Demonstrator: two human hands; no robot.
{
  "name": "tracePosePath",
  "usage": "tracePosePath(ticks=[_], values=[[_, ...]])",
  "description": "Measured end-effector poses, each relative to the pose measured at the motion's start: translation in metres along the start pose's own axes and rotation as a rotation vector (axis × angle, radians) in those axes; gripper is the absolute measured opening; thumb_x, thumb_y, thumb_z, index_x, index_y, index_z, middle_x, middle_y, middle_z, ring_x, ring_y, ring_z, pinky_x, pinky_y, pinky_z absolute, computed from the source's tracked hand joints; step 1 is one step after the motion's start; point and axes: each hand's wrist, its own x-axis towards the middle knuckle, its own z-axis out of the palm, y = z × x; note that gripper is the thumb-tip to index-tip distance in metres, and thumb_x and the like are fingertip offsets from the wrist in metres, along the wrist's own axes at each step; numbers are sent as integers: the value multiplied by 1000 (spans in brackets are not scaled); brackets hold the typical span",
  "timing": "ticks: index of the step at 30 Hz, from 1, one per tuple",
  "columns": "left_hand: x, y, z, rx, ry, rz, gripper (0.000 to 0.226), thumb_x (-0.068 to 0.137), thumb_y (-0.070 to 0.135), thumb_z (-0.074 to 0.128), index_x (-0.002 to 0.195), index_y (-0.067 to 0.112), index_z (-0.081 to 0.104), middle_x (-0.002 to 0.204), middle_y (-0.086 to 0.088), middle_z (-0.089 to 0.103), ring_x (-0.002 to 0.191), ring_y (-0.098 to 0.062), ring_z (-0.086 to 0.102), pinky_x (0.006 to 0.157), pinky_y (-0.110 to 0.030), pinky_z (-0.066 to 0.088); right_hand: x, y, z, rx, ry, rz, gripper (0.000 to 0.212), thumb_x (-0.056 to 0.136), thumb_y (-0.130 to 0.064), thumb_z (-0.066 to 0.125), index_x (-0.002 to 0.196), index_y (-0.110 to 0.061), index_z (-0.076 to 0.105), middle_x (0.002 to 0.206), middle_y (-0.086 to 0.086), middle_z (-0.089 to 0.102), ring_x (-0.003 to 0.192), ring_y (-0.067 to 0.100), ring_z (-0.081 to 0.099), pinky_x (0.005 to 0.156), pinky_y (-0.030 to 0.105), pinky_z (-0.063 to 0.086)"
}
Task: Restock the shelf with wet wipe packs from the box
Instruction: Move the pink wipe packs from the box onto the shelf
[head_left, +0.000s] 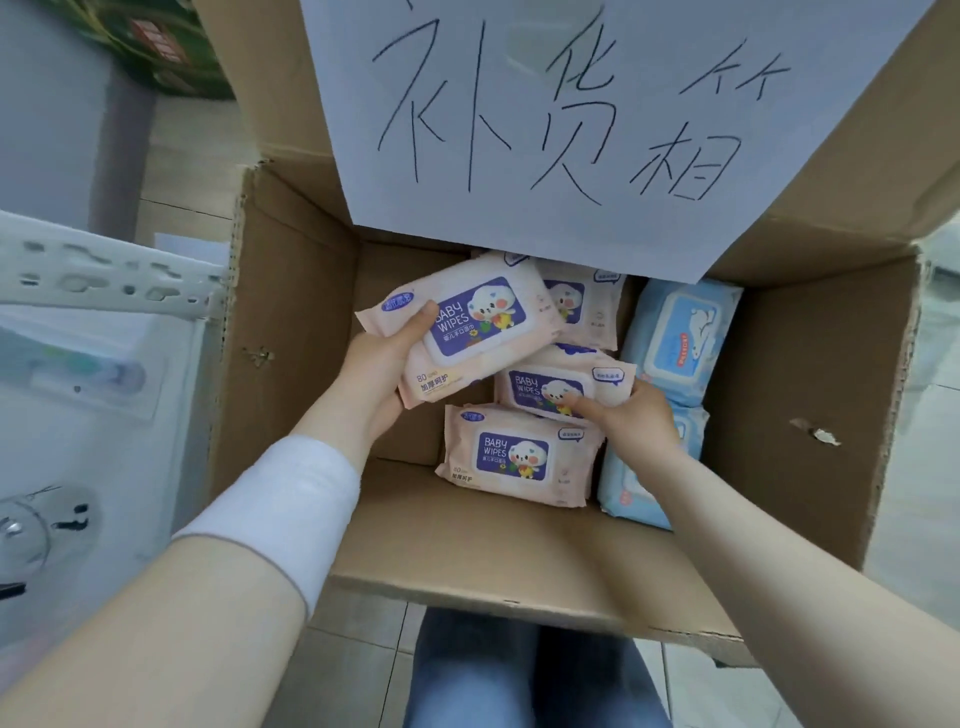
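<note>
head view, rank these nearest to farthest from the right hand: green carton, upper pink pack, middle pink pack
1. middle pink pack, gripped by the right hand
2. upper pink pack, up-left, held by the left hand
3. green carton, far top left, outside the box

Bright, soft, even light with no harsh glare. A mild shadow darkens the inside of the cardboard box (291, 312) under its paper sign (571, 104). The centre is fairly sharp. The white shelf (104, 280) on the left is blurred and washed out. Wide-angle distortion stretches the forearms (156, 623) near the lower corners.
</note>
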Motion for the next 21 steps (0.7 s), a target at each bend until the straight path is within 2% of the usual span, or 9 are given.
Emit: tracePosePath(ticks=[3, 5, 8, 11, 12, 14, 16, 20, 21], values=[[-38, 2, -13, -42, -6, 5, 18, 82, 21, 69, 98, 17, 61, 103, -9, 71, 87, -22, 69, 77, -48, 57, -31, -5, -25, 48, 28, 13, 22, 78, -18, 75, 97, -18, 64, 87, -1, 68, 72, 1, 65, 61, 17, 53], [-69, 3, -23, -55, -8, 23, 23, 81, 19, 70, 101, 15, 61, 102, -12, 70, 87, -25, 70, 78, -52, 55, -58, -8, -41, 119, 31, 49, 28, 78, -17, 74, 104, -15, 63, 93, 3, 68, 73, 7, 64, 60, 20, 53], [-127, 0, -40, -99, 17, 100, 21, 81, 15, 69, 100, 13, 61, 86, -6, 73, 72, -19, 73, 69, -43, 59, -102, -9, -62, 131, 19, 60, 35, 77, -20, 76, 109, -13, 64, 100, 7, 69, 79, 15, 65, 63, 27, 52], [-198, -7, -62, -146, 31, 224, 7, 86, 10, 63, 90, 15, 59, 69, 3, 73, 58, -10, 71, 54, -30, 59, -153, -9, -71, 108, -30, 27, 35, 75, -23, 77, 106, -14, 63, 97, 3, 67, 75, 11, 63, 57, 19, 54], [-223, -10, -71, -162, 44, 271, 6, 88, 10, 60, 89, 16, 58, 66, 4, 73, 57, -9, 70, 52, -28, 59, -170, -11, -72, 80, -62, 10, 36, 74, -25, 77, 106, -15, 63, 96, 2, 66, 75, 10, 63, 60, 19, 55], [-273, -21, -91, -218, 96, 355, 6, 88, 9, 60, 90, 15, 59, 72, 2, 73, 60, -10, 71, 55, -29, 60, -203, -14, -72, 29, -143, -17, 46, 70, -31, 79, 110, -14, 62, 101, 2, 67, 84, 17, 66, 78, 31, 56], [-323, -34, -113, -279, 152, 438, 6, 87, 10, 61, 92, 14, 61, 75, 1, 74, 66, -12, 71, 63, -33, 60, -242, -18, -72, -21, -207, -44, 57, 66, -38, 81, 114, -13, 62, 104, 4, 69, 92, 22, 67, 85, 39, 56], [-430, -53, -161, -363, 259, 601, 5, 87, 11, 61, 89, 16, 62, 70, 6, 74, 66, -10, 71, 68, -37, 59, -338, -33, -66, -55, -378, -142, 60, 57, -42, 80, 106, -11, 65, 91, 1, 71, 80, 15, 69, 69, 27, 57], [-457, -58, -176, -393, 289, 646, 6, 87, 10, 61, 88, 15, 63, 70, 5, 74, 67, -11, 71, 71, -38, 59, -366, -40, -62, -45, -439, -174, 48, 62, -38, 78, 101, -12, 65, 87, -1, 71, 72, 10, 70, 61, 22, 56]])
